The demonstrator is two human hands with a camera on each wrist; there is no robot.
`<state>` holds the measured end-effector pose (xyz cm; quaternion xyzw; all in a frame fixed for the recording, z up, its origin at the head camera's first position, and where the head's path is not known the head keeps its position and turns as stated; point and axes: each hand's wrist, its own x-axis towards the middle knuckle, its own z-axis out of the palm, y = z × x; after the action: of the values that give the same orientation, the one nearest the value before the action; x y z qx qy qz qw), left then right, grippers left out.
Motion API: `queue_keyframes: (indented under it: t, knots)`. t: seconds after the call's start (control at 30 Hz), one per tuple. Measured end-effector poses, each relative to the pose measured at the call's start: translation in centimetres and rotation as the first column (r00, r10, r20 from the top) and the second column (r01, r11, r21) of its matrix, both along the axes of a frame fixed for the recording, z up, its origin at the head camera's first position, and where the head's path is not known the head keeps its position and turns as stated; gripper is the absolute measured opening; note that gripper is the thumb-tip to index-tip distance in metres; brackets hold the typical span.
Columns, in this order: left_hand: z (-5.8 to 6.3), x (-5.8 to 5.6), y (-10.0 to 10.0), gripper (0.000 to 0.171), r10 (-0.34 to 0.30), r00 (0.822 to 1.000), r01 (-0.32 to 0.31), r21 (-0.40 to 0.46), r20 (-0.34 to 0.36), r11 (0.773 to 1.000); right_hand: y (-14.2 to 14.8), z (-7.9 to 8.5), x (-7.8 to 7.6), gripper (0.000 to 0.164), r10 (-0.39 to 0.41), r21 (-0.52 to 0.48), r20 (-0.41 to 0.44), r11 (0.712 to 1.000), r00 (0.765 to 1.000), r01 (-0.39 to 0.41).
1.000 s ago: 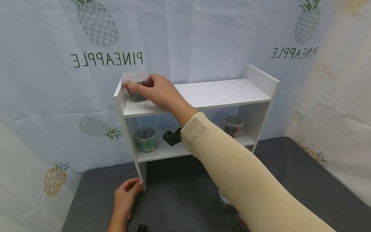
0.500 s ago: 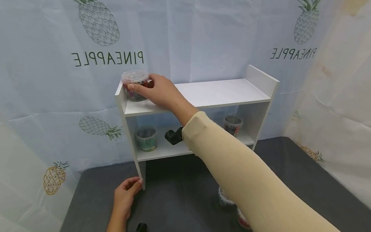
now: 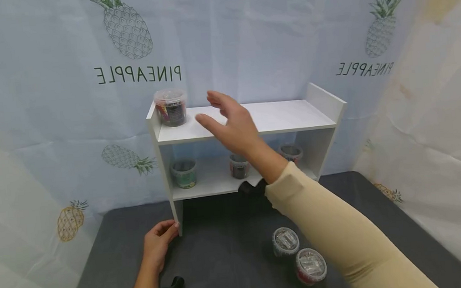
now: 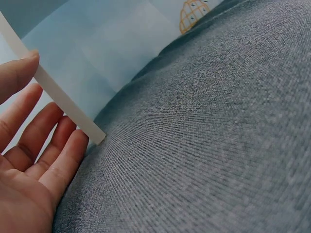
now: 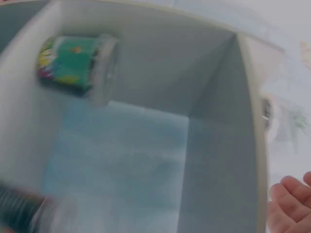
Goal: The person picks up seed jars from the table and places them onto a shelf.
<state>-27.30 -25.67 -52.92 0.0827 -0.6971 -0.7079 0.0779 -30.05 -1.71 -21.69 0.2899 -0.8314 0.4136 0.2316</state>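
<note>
Lidded tub (image 3: 171, 108), clear-topped with a dark and red label, stands upright on the top board of the white shelf (image 3: 285, 114), close against its left end panel. From where I'm standing, the right hand (image 3: 234, 123) is in front of that same board, just right of the tub and apart from it; its thumb and fingers are spread wide, with nothing in them. Down at the foot of the shelf's left panel, the left hand (image 3: 157, 246) pinches the front edge between thumb and fingers. On the shelf's lower board sit a green tub (image 3: 184, 174) at the left end, a dark tub (image 3: 239, 166) near the middle and a third tub (image 3: 290, 151) at the right, partly hidden by the person's arm. Out in front of the shelf, toward its right end, a silvery-topped tub (image 3: 286, 241) and a red-sided tub (image 3: 311, 266) stand close together on the dark table (image 3: 224, 263).
</note>
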Motion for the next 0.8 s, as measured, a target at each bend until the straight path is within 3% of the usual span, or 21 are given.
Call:
queue_keyframes:
  t: [0.2,0.37,0.47,0.57,0.63,0.73,0.8]
  knots:
    - [0.3,0.0,-0.1,0.042,-0.007,1.000,0.006,-0.038,-0.006,0.999,7.5,-4.1,3.5,0.058,0.013,-0.008,-0.156,1.000,0.988,-0.015]
    - [0.4,0.0,0.2,0.042,-0.014,1.000,0.014,-0.045,0.011,0.999,13.1,-9.8,6.9,0.052,-0.050,-0.023,-0.284,0.999,0.958,0.046]
    - [0.5,0.0,0.3,0.040,-0.012,1.000,0.012,-0.042,-0.001,0.999,15.6,-13.9,9.0,0.049,-0.114,-0.047,-0.277,0.993,0.954,0.105]
    - [0.5,-0.1,0.3,0.039,0.001,1.000,-0.002,-0.044,-0.010,0.999,17.5,-18.0,10.8,0.045,-0.206,-0.021,-0.107,0.979,0.973,0.204]
    - [0.4,0.0,0.3,0.040,0.003,1.000,-0.003,-0.041,-0.002,0.999,18.5,-20.4,11.8,0.043,-0.273,0.022,0.032,0.962,0.962,0.272]
    - [0.2,0.1,0.3,0.042,0.002,1.000,-0.001,-0.033,0.012,0.999,19.5,-23.2,13.2,0.047,-0.331,0.084,0.269,0.943,0.904,0.321]
    - [0.1,0.2,0.2,0.042,0.007,1.000,-0.006,-0.026,0.018,1.000,20.0,-24.5,13.9,0.055,-0.327,0.099,0.421,0.944,0.846,0.316]
